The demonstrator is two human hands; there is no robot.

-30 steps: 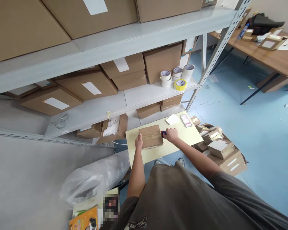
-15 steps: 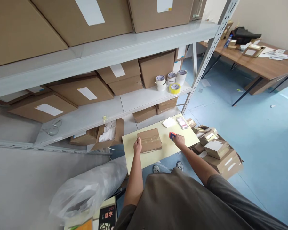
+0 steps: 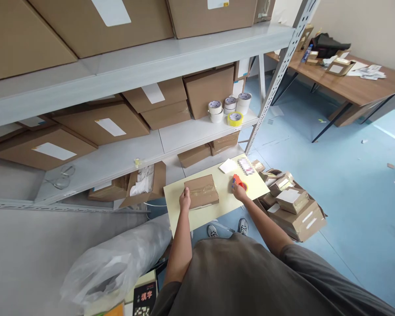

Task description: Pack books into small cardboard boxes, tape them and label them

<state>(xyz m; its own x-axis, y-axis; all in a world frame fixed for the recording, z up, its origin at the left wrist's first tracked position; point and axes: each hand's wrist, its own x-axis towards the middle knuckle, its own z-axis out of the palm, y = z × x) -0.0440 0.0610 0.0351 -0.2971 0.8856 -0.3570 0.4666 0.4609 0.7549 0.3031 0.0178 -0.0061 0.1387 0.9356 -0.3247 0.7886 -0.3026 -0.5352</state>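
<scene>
A closed cardboard box point(image 3: 202, 192) lies flat on a small pale-yellow table point(image 3: 202, 217), with clear tape across its top. My left hand point(image 3: 184, 200) grips the left side of this box, thumb on top. To the right of the box, my right hand point(image 3: 238, 191) is wrapped around a red and blue tape dispenser point(image 3: 237, 179) that carries a yellowish roll. Part of the dispenser is hidden by the fingers. Behind it on the table lie a white card or paper stack point(image 3: 228, 166) and a blurred-out printed item point(image 3: 245, 166).
A metal shelf point(image 3: 197, 142) with large cartons stands behind the table, holding white tape rolls point(image 3: 215, 111) and a yellow tape roll point(image 3: 235, 118). On the floor at right sits an open carton point(image 3: 299, 223) heaped with small boxes. Rolled plastic wrap point(image 3: 118, 259) lies at left.
My right hand has turned the tape dispenser, so its red body and the roll now show. The whole view has shifted slightly. My left hand keeps its hold on the box.
</scene>
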